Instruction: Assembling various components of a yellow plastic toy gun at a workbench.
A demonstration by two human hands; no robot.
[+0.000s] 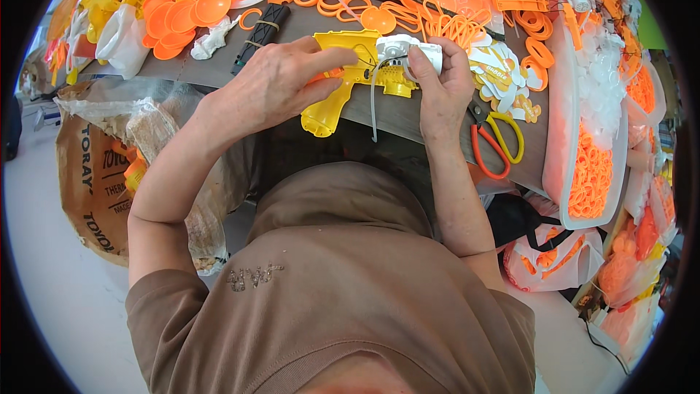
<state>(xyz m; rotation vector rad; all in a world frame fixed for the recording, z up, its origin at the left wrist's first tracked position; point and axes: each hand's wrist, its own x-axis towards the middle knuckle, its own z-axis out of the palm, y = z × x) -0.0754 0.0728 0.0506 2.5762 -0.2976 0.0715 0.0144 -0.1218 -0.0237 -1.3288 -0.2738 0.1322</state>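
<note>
A yellow plastic toy gun shell [324, 113] lies at the table's near edge, its handle sticking out toward me. My left hand [288, 76] grips it from the left, with the index finger and thumb spread over its inner side. Between them shows a bit of orange; the other fingertips are hidden. A white plastic mechanism [394, 46] sits at the shell's right end, pinched between the thumb and fingers of my right hand [446, 80]. From it a thin pale tube [373, 106] hangs past the table edge. Thin dark wires run close to the left fingertips.
Scissors [497, 144] with red and yellow handles hang partly over the edge, beside printed stickers [496, 73]. Orange rings, spoon-like discs [182, 14] and a dark rubber-banded bundle [261, 33] lie beyond. At right stands a bin [548, 124] of small orange parts; a paper sack [91, 175] stands left.
</note>
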